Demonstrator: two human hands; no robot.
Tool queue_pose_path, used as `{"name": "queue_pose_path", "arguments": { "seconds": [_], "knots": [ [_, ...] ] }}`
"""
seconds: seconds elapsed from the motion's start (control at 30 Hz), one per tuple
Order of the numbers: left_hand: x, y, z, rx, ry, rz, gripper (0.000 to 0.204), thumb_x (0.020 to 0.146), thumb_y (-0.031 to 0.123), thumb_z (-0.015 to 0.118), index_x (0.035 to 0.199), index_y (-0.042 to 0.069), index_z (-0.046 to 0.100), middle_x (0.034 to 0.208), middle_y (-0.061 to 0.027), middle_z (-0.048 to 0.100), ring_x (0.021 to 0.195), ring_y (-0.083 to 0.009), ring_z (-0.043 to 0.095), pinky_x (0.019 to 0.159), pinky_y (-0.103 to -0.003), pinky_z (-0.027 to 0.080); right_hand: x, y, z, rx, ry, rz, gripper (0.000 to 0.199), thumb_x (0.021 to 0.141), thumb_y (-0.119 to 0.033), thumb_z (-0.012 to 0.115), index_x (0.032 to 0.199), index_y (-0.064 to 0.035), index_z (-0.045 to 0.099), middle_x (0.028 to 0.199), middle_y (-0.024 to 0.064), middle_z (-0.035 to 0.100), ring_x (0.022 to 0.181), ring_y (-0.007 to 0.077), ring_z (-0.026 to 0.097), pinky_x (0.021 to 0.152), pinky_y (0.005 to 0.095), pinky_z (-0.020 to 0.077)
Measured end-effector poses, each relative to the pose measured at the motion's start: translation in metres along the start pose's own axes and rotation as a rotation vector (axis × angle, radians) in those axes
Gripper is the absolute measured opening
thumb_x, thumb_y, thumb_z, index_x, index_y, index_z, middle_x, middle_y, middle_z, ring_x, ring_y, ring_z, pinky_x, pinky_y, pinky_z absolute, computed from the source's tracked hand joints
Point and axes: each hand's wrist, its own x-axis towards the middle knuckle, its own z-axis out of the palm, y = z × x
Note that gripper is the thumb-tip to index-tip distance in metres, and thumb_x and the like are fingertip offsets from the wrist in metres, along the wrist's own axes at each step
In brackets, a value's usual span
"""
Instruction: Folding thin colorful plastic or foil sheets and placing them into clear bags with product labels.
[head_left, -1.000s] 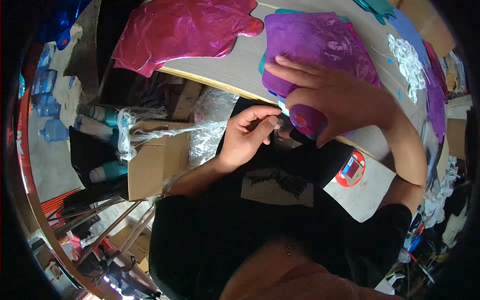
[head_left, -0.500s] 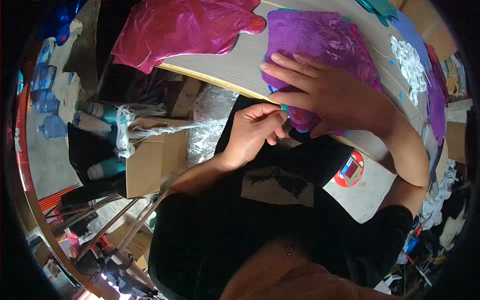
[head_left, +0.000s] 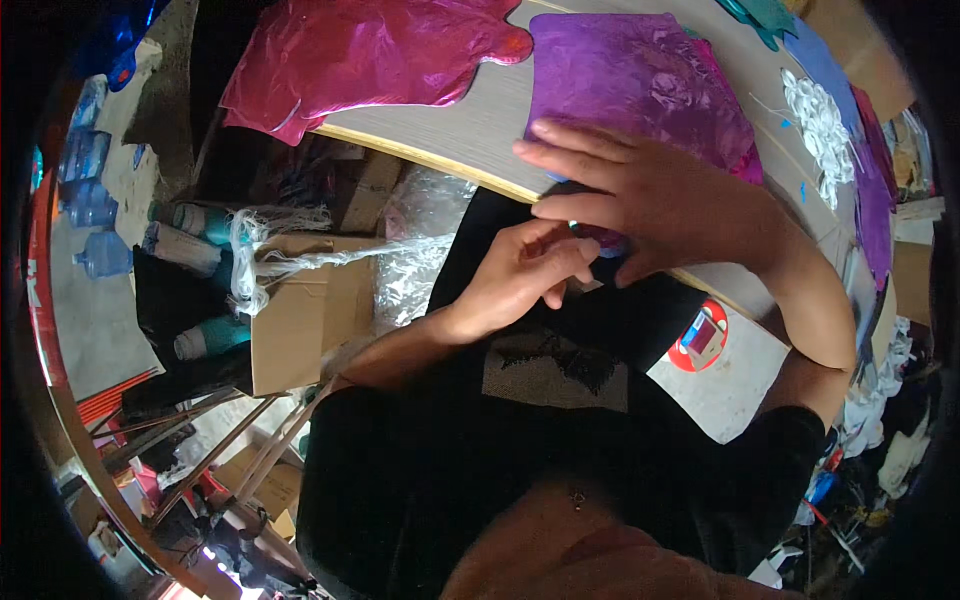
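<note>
A stack of flat foil balloons, purple on top, lies at the table's near edge with pink and teal edges peeking out. My right hand is over its near part, palm down, fingers spread. Below these fingers, my left hand is closed in a pinch beside the stack's rounded purple neck. A small teal bit shows by the left fingertips; what they pinch is mostly hidden. To the left lies a flat pink foil balloon with a rounded tab.
White strings stretch over a cardboard box at left, near spools of thread. A bundle of white string lies on the table at right. A red round stool stands below the table edge.
My left hand has shifted slightly right and down, its fingers now nearer my right thumb. My right hand has slid a little toward me, uncovering more of the purple balloon.
</note>
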Motion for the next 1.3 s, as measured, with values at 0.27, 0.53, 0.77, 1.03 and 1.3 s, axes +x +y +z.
{"name": "queue_pose_path", "arguments": {
  "seconds": [0.27,0.53,0.77,1.03,1.3],
  "knots": [
    [0.008,0.001,0.017,-0.001,0.144,-0.047,0.025,0.096,0.024,0.063,0.098,0.001,0.068,0.065,-0.0051,0.063,0.049,-0.0074,0.054,0.047,-0.020,0.042,-0.021,0.002,-0.011,-0.044,0.027,0.124,0.099,0.049,-0.024,0.091,0.137,-0.0120,0.048,0.160,0.0141,0.020,0.149,0.0332,0.013,0.120,0.0440,0.0243],
    [-0.010,0.002,0.008,-0.196,0.235,-0.155,0.027,0.094,0.029,0.067,0.098,0.001,0.065,0.077,-0.0053,0.065,0.056,-0.0076,0.060,0.050,-0.019,0.048,-0.025,-0.003,-0.006,-0.018,0.050,0.168,0.095,0.053,-0.022,0.090,0.137,-0.0111,0.049,0.160,0.0143,0.021,0.149,0.0331,0.013,0.120,0.0439,0.0244],
    [-0.009,-0.007,0.004,-0.177,0.090,-0.013,0.025,0.095,0.028,0.066,0.100,0.004,0.067,0.084,-0.0062,0.068,0.057,-0.0062,0.059,0.050,-0.018,0.046,-0.010,-0.010,0.008,-0.073,0.066,0.095,0.088,0.057,-0.023,0.088,0.136,-0.0109,0.051,0.159,0.0158,0.022,0.149,0.0332,0.015,0.121,0.0454,0.0210],
    [-0.020,0.000,0.006,-0.123,0.070,0.043,0.020,0.097,0.023,0.062,0.101,0.004,0.067,0.083,-0.0044,0.067,0.055,-0.0045,0.054,0.051,-0.017,0.042,0.012,-0.009,0.017,-0.072,0.129,-0.042,0.050,0.068,-0.022,0.082,0.112,-0.0066,0.064,0.157,0.0163,0.028,0.148,0.0322,0.020,0.120,0.0473,0.0194],
    [-0.018,0.001,0.004,-0.146,0.049,0.035,0.025,0.097,0.027,0.064,0.106,0.003,0.065,0.084,-0.0037,0.067,0.057,-0.0048,0.055,0.053,-0.017,0.043,0.020,0.002,0.027,-0.123,0.165,-0.052,0.032,0.074,-0.029,0.076,0.084,-0.0028,0.059,0.152,0.0181,0.037,0.147,0.0335,0.025,0.119,0.0474,0.0239]
  ]
}}
